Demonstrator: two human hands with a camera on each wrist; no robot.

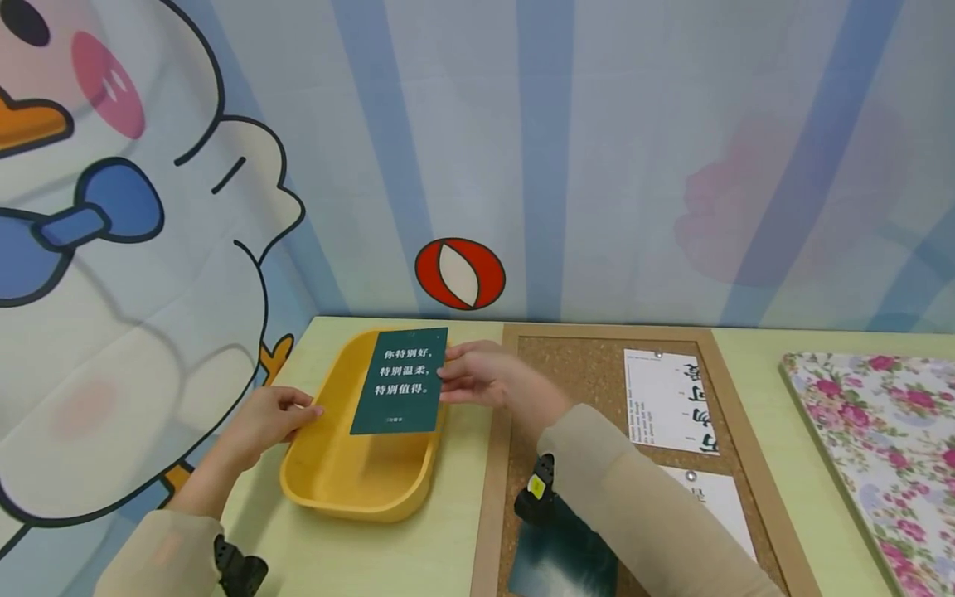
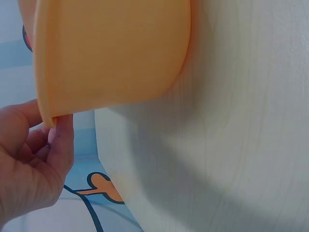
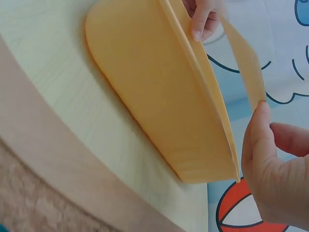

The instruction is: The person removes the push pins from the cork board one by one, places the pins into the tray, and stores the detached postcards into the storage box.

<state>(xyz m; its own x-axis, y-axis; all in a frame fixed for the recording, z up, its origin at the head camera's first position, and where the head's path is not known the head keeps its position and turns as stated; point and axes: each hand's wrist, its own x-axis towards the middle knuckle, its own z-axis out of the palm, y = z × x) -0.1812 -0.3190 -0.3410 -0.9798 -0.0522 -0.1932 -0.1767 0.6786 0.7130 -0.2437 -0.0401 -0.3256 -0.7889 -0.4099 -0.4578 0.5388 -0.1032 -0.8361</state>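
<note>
over the yellow tray (image 1: 328,481) at the table's (image 1: 418,555) left end, my right hand (image 1: 477,375) pinches the dark green card (image 1: 401,380) by its right edge, fingers pressed on it. my left hand (image 1: 269,419) grips the tray's left rim, fingers curled. the card isn't in the tray yet; two white cards (image 1: 667,398) sit pinned on the cork board (image 1: 589,365).

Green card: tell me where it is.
In the head view the green card is held by the right hand over the yellow tray, left of the cork board.
</note>
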